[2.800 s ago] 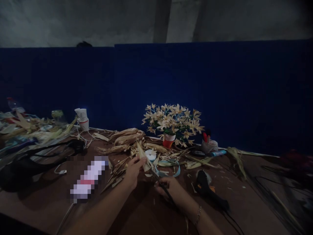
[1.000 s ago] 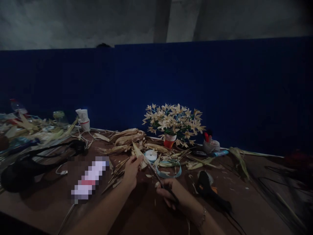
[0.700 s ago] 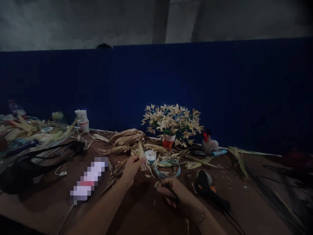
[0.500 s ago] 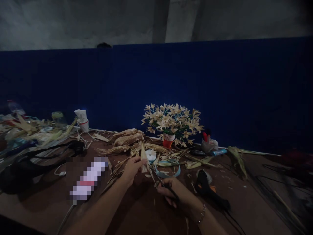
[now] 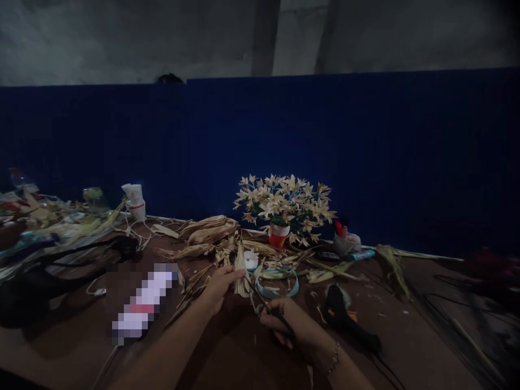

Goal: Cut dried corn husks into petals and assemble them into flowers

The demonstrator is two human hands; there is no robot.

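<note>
Left hand (image 5: 221, 284): yours is pinched, thumb and fingers grasping a pale, pointed dried-husk piece (image 5: 240, 259), in front and to the left of the orange-red, white-rimmed flowerpot (image 5: 279, 236).
Right hand (image 5: 281, 318): yours is curled round the handles of dark, slim scissors (image 5: 258, 296), directly in front of the flowerpot and nearer you than your other hand; a thin chain bracelet (image 5: 334, 356) circles the wrist.
Held husk: its tip points up and its wider end hangs below your fingers.
Blades: they slant toward the husk's lower end; it is too dim to tell whether they touch it.
Flowers: a bushy spray of cream, star-shaped blooms (image 5: 284, 203) rises from the flowerpot.
Ribbon: a round white spool (image 5: 251, 261) and a looped, light-blue ribbon (image 5: 293, 287) lie just in front of the flowerpot.
Brown tabletop (image 5: 239, 357): you have a thick tan husk bundle (image 5: 211, 230) left of the flowerpot, and farther left a white cup (image 5: 137, 210). A black glue gun (image 5: 345, 314) lies in front and to the right; a small pale container (image 5: 344, 244) with red-handled tools stands right of the flowerpot. A pixelated, pinkish-white object (image 5: 142, 303) lies in front and well to the left.
Room: a dark-blue partition (image 5: 260, 130) stands behind the flowerpot, with a grey wall (image 5: 122, 43) above it.
</note>
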